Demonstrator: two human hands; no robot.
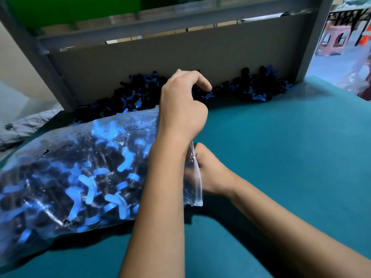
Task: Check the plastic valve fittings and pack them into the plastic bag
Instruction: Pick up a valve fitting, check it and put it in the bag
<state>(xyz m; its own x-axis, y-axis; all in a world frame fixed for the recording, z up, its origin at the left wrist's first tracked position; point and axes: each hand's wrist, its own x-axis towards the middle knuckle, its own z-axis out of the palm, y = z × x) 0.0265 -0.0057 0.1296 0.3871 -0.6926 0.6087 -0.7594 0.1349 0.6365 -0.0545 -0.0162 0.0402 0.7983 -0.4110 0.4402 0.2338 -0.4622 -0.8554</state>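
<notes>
A clear plastic bag (pixel 66 177), stuffed with black valve fittings with blue handles, lies on its side on the teal table (pixel 281 157). Its mouth points right. My left hand (pixel 180 109) has its fingers curled around the upper end of the bag's mouth. Lower down, my right hand (pixel 210 173) grips the mouth, partly behind the clear plastic edge. Loose valve fittings (pixel 138 95) are heaped along the back panel, with a second heap (pixel 259 87) to the right.
A grey upright panel (pixel 160 57) in a metal frame closes off the back of the table. A crumpled grey cloth (pixel 26 125) lies at the left edge. Past the table's right corner stands a pink stool (pixel 335 39).
</notes>
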